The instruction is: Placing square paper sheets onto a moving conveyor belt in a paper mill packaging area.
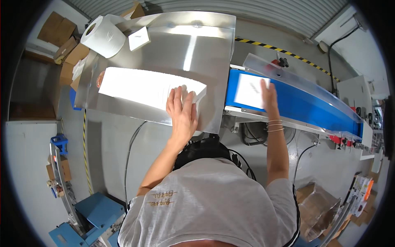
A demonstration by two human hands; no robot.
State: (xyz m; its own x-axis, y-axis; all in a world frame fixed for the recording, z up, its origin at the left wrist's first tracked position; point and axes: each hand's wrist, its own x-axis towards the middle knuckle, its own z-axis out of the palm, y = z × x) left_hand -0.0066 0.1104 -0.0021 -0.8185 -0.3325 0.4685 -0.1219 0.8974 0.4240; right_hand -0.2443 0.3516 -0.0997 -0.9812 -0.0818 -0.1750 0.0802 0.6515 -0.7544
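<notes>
1. Head view, left hand (pixel 181 110): it lies flat, palm down, fingers (pixel 177 95) stretched forward and held close together, on the near right end of a long white stack of sheets (pixel 144 88). It presses on the stack and pinches nothing. The stack runs away to the left of this hand across a shiny metal table (pixel 205 53).

2. Head view, right hand (pixel 267 95): it reaches forward with the fingers extended and slightly blurred, resting on the right edge of a single white sheet (pixel 250 90). Whether the fingertips grip the sheet or only lie on it I cannot tell. The sheet lies on a blue conveyor belt (pixel 304 103), mostly to the left of this hand. Thin bangles (pixel 275 125) circle the wrist just behind the hand.

3. Head view, between the hands: the right edge of the metal table and the left end of the belt meet, so the two hands are well apart, each on its own surface.

4. Head view, beyond the left hand: a large roll of white paper (pixel 103 36) stands at the far left corner of the table, and a small white card (pixel 139 38) lies just to its right. Cardboard boxes (pixel 68 53) are piled off the table's left side.

5. Head view, beyond the right hand: a clear guide rail (pixel 288 74) borders the far side of the belt, which runs off to the right. A yellow-and-black floor stripe (pixel 279 50) lies further back.

6. Head view, below the hands: the person's grey shirt (pixel 214 201) fills the lower middle, and a blue machine (pixel 88 218) stands at the lower left.
</notes>
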